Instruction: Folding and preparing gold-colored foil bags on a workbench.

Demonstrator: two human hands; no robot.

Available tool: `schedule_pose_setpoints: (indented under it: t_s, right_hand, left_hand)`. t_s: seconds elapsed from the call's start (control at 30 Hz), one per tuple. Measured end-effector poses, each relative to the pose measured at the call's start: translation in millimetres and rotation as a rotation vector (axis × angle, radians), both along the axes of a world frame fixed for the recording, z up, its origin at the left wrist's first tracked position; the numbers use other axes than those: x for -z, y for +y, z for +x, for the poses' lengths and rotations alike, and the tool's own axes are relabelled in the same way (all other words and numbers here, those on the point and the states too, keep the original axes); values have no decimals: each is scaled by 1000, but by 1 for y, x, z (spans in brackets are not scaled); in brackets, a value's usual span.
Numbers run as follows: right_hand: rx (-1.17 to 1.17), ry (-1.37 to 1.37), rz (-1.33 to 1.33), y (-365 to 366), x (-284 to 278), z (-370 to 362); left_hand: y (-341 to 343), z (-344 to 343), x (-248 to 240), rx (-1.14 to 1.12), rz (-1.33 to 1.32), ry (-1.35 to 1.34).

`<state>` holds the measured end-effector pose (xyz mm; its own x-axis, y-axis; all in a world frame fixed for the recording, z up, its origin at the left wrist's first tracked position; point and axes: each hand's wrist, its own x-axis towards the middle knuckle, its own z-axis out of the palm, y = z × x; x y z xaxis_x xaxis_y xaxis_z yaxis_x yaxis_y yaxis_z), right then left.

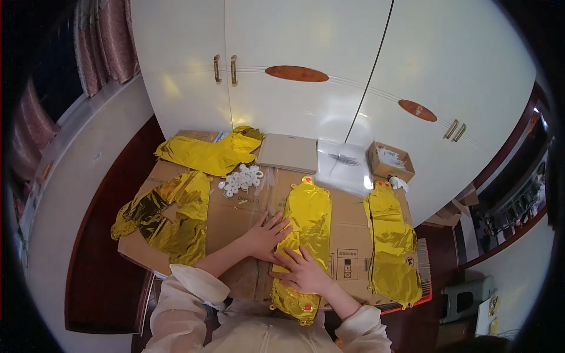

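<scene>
A flat gold foil balloon point(309, 217) lies lengthwise in front of me on a cardboard-covered table point(229, 217), with a small red spot near each end. My left hand point(266, 238) rests at its left edge, fingers spread. Across its lower half lies my right hand point(303, 270), palm down and fingers apart. Neither hand grips anything. Further gold foil balloons lie flat around it: one balloon point(394, 247) to the right, a crumpled balloon point(185, 217) to the left, and another point(203, 152) at the far left.
Small white rolls point(240, 180) sit in a heap beyond my left hand. Behind are beige card sheets point(288, 152), clear plastic bags point(344, 170) and a small open cardboard box point(391, 162). White cabinet doors point(300, 35) close off the far side. A grey stool point(468, 299) stands at right.
</scene>
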<state>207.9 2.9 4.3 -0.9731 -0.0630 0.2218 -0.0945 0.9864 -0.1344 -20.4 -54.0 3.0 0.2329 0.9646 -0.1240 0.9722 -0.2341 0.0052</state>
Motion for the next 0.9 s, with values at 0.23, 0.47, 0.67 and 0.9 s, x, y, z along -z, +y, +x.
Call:
schedule_pose_setpoints:
  t_s: [0.23,0.47,0.67,0.9]
  right_hand:
    - [-7,6,30,-2,-3,1]
    - [12,14,41,-3,-3,1]
    - [21,19,54,-4,-2,0]
    - [15,4,29,-3,4,1]
  left_hand:
    - [1,-3,-5,-12,6,5]
    - [5,-5,0,-64,42,-24]
    - [15,-9,-2,-105,36,-37]
    - [39,-34,10,-114,75,-82]
